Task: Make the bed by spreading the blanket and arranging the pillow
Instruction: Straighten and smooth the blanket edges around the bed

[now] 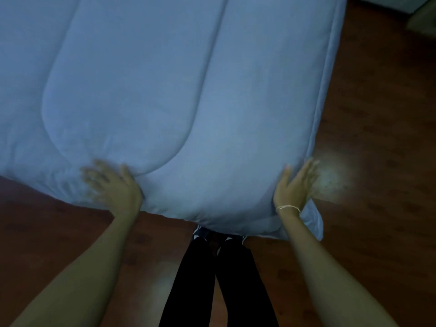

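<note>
A pale blue quilted blanket (165, 90) lies spread over the bed and fills most of the view, its near edge hanging over the foot of the bed. My left hand (113, 185) rests flat on the blanket near that edge, fingers spread and blurred. My right hand (296, 182) is open with fingers straight, its palm against the blanket's near right corner; a thin bracelet circles the wrist. No pillow is in view.
Dark brown wooden floor (377, 114) runs along the right side and in front of the bed. My legs in black trousers (219, 279) stand close against the foot of the bed. A pale object (422, 17) sits at the far right corner.
</note>
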Tool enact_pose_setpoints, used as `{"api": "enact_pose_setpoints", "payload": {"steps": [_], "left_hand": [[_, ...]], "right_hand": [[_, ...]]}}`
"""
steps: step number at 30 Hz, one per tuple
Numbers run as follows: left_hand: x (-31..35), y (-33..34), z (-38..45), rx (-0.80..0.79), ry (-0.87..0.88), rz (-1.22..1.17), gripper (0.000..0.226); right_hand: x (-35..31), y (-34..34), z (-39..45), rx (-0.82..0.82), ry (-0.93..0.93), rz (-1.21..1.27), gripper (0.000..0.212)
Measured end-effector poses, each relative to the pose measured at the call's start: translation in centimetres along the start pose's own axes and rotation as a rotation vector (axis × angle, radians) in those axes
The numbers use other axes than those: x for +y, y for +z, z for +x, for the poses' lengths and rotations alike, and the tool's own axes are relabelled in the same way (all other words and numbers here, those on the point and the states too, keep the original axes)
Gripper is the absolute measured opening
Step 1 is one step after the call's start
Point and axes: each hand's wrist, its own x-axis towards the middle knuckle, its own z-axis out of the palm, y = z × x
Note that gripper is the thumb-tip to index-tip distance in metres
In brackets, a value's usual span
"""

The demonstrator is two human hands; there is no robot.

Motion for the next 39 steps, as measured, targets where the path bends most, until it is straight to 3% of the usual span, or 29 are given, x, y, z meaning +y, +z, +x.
{"api": "enact_pose_setpoints", "payload": {"steps": [5,8,10,13,20,23,31,39], "left_hand": [[11.7,0.2,1.4,-0.026,0.571,0.079,0.064],[15.5,1.7,1.5,-0.098,0.806,0.177,0.065],[14.5,2.6,2.1,-0.141,0.825,0.257,0.066],[11.3,2.2,2.4,-0.159,0.791,0.275,0.069],[7.9,-3.7,0.0,-0.473,0.661,0.345,0.081],[8.7,-6.3,-1.5,-0.568,0.605,0.307,0.083],[18.2,-13.8,-5.4,-0.41,0.859,0.34,0.081],[28.7,-19.5,-11.2,-0.114,0.958,0.237,0.073]], "right_hand": [[-10.0,1.6,1.1,0.011,-0.45,-0.096,0.065],[-12.4,3.9,1.8,-0.057,-0.644,-0.316,0.062],[-11.1,4.4,2.6,-0.067,-0.62,-0.383,0.062],[-7.9,2.8,3.2,-0.049,-0.377,-0.352,0.065],[-7.1,-3.6,4.1,-0.478,-0.355,-0.469,0.07],[-7.8,-5.8,2.1,-0.532,-0.36,-0.537,0.07],[-13.4,-13.3,-2.2,-0.368,-0.457,-0.367,0.066],[-15.0,-23.1,2.4,-0.248,-0.549,-0.249,0.068]]}}
